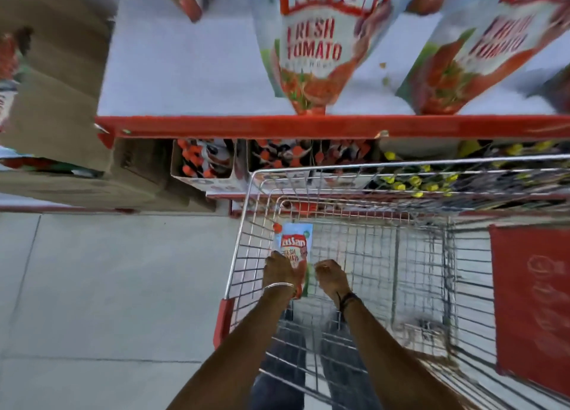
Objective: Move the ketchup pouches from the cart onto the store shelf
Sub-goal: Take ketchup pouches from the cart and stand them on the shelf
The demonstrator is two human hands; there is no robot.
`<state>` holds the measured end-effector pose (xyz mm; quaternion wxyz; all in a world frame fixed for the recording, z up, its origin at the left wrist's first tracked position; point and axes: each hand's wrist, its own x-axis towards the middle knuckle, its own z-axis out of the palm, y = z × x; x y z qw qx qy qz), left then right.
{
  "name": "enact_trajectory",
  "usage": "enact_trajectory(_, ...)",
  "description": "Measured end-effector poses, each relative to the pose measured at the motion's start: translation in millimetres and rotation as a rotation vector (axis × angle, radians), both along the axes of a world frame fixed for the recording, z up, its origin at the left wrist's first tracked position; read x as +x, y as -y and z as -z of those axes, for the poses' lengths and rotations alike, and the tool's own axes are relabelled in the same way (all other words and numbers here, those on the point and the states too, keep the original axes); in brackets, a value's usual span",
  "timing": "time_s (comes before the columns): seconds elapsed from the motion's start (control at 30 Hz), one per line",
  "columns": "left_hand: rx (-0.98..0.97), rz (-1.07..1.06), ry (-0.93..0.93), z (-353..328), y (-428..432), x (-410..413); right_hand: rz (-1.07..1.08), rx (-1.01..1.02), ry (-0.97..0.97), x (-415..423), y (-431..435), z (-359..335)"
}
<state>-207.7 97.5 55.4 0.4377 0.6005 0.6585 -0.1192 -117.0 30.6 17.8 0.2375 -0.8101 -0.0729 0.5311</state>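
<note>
Both forearms reach straight down into the wire cart [401, 255]. The left hand [277, 270], a thin bangle at its wrist, is closed around the lower part of a ketchup pouch [295, 246] lying in the cart's near left corner (its red cap points toward the shelf). Just beside it, the right hand [330, 275] is curled nearly closed, holding nothing visible. Above, two pouches [311, 45] stand on the white shelf [185, 70].

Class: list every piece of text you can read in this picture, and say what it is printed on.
"Kissan", "FRESH TOMATO": middle shelf pouch.
"Kissan", "FRESH TOMATO", partly covered: pouch in the cart.
Right shelf pouch: same design, too blurred to read.
Small line under "TOMATO": unreadable.
Red cart panel: marks unreadable.
</note>
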Motion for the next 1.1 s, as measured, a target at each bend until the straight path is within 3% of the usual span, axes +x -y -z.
enact_trajectory(0.13, 0.051, -0.03, -0.089, 17.4, 7.9, 10.2, -0.017, -0.064, -0.04, -4.8, -2.3, 33.0)
enact_trajectory(0.3, 0.075, -0.227, -0.077, 15.1, 15.5, 19.8, 0.091, -0.099, -0.087, -11.3, 0.5, 78.2)
enact_trajectory(0.5, 0.102, -0.337, -0.029, 10.6, 12.1, 18.0, 0.167, -0.049, -0.001, -8.0, -7.5, 50.8)
enact_trajectory(0.73, 0.083, -0.485, -0.04, 6.0, 3.3, 27.5, 0.348, 0.08, -0.183, -2.5, 1.5, 46.8)
enact_trajectory(1.1, -0.005, -0.461, 0.123, -31.4, -4.9, 10.8, 0.348, 0.271, -0.111, 7.3, 22.2, -21.1)
